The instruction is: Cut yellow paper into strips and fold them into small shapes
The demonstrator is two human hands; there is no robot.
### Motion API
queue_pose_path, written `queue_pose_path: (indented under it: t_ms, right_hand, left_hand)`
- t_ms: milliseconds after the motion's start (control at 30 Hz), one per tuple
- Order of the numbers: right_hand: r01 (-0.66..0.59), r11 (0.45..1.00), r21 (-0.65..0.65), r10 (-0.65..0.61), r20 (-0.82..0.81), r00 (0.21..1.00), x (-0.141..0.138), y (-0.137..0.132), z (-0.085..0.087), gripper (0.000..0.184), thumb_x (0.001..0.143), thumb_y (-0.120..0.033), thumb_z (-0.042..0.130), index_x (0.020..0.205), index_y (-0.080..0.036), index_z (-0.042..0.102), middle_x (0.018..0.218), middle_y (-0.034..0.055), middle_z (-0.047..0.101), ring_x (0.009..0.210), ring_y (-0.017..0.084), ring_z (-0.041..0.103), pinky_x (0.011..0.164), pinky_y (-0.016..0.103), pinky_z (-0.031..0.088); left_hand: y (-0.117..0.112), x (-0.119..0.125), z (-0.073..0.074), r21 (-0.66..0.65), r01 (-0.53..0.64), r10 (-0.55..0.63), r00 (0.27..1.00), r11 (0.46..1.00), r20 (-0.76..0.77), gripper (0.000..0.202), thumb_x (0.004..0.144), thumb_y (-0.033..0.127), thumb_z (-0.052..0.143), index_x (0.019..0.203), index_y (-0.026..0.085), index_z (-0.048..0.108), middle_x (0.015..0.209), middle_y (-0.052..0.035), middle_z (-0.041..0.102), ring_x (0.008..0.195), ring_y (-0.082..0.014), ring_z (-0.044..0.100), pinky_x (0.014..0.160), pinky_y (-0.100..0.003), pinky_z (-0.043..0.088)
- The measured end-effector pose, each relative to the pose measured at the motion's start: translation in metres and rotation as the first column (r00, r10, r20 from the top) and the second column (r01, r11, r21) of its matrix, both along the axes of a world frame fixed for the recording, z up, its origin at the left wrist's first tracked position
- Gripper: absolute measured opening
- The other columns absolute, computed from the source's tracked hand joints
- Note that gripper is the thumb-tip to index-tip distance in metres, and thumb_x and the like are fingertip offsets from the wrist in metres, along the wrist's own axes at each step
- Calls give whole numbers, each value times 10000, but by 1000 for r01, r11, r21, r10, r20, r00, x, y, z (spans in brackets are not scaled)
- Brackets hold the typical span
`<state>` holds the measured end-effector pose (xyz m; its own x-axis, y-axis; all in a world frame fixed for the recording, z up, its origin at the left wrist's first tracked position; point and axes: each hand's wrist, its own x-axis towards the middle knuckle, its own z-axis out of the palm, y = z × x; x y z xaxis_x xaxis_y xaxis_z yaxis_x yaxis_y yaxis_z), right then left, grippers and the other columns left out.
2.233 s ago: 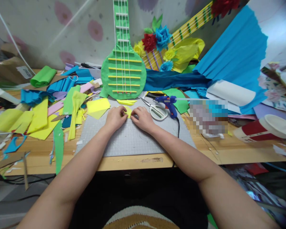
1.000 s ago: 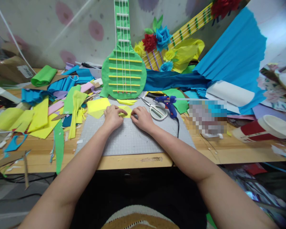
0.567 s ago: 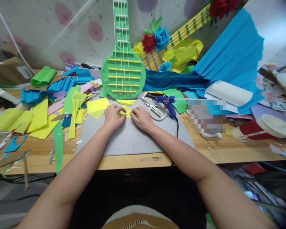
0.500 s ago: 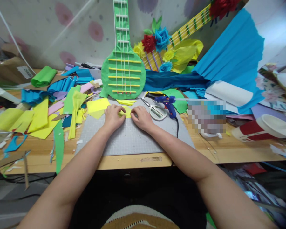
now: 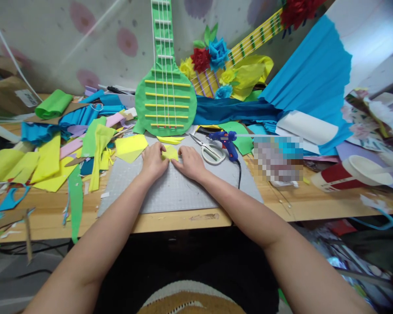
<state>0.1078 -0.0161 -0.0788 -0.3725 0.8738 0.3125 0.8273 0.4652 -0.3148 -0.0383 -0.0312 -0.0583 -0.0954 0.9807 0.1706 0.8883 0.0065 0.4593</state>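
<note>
A small piece of yellow crepe paper (image 5: pixel 170 152) lies between my hands, low over the grey cutting mat (image 5: pixel 180 192). My left hand (image 5: pixel 153 160) pinches its left side, fingers curled. My right hand (image 5: pixel 190 162) closes on its right side, thumb near the lower edge. Some of the fingertips are hidden behind the hands. Just left of my left hand is a larger yellow sheet (image 5: pixel 131 146). Folded yellow strips (image 5: pixel 169 140) lie behind the piece. Scissors (image 5: pixel 211 153) with pale handles rest to the right of my right hand, beside a blue glue gun (image 5: pixel 227 141).
A green paper-covered lute-like instrument (image 5: pixel 166 104) stands behind the mat. Coloured paper scraps (image 5: pixel 52 157) crowd the left of the table. A blue pleated sheet (image 5: pixel 314 83) rises at the back right. On the right, a red and white paper cup (image 5: pixel 343 176) lies tilted.
The thumbs have come closer together at the paper's lower edge, and the paper looks more rounded between my hands. The whole view has shifted slightly.
</note>
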Motion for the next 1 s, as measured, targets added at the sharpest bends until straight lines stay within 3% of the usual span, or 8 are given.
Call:
queue_pose_path:
  t_ms: [267,400,533,600,733,833,1000]
  right_hand:
    - [-13,998,-67,9,-69,998,3,1,2,198,792,-236,480,978,-171,474,914,82,581,879,218,494,756,330,375]
    - [-84,991,-104,68,-144,987,8,3,3,215,758,-135,432,963,-183,477,898,58,575,860,190,494,770,313,380]
    - [-141,989,-54,128,-186,974,11,2,6,201,767,-156,456,961,-181,503,908,56,568,877,183,487,781,305,384]
    - [-214,976,-25,207,-174,963,12,0,7,164,794,-187,483,950,-186,534,948,60,575,914,181,480,796,300,384]
    - [-361,933,11,360,-89,929,14,0,9,110,843,-261,518,883,-210,608,1007,58,591,989,187,458,862,316,370]
    - [-313,949,28,314,-44,948,16,4,9,126,847,-254,521,887,-212,633,1005,70,593,1010,206,446,874,345,370]
    - [-193,979,58,195,-30,980,20,7,12,170,836,-171,491,887,-212,648,1020,76,589,1025,224,438,867,364,377]
  left_hand:
    - [1,-2,-3,2,-19,19,999,1000,45,258,669,232,600,853,231,420,833,-32,545,916,-252,508,837,-407,367]
    - [2,-13,-3,100,-55,37,984,993,173,249,655,102,492,853,234,419,841,-19,530,865,-198,510,803,-359,401]
    - [6,-28,-1,167,-123,84,971,978,225,338,591,8,422,842,234,439,924,-25,549,932,-180,508,818,-322,424]
    - [8,-32,-1,136,-87,56,975,987,217,353,587,-3,416,844,235,469,955,-24,575,971,-182,520,842,-322,430]
    - [9,-33,-4,69,93,-104,979,993,175,352,618,-3,424,864,230,520,981,-27,636,978,-182,564,869,-324,435]
    - [8,-31,-6,69,142,-153,971,987,186,336,664,30,462,933,222,523,990,-31,672,976,-178,591,866,-314,442]
    - [6,-29,-7,40,103,-109,973,994,204,302,712,140,558,1001,225,539,969,-18,705,941,-184,619,830,-319,455]
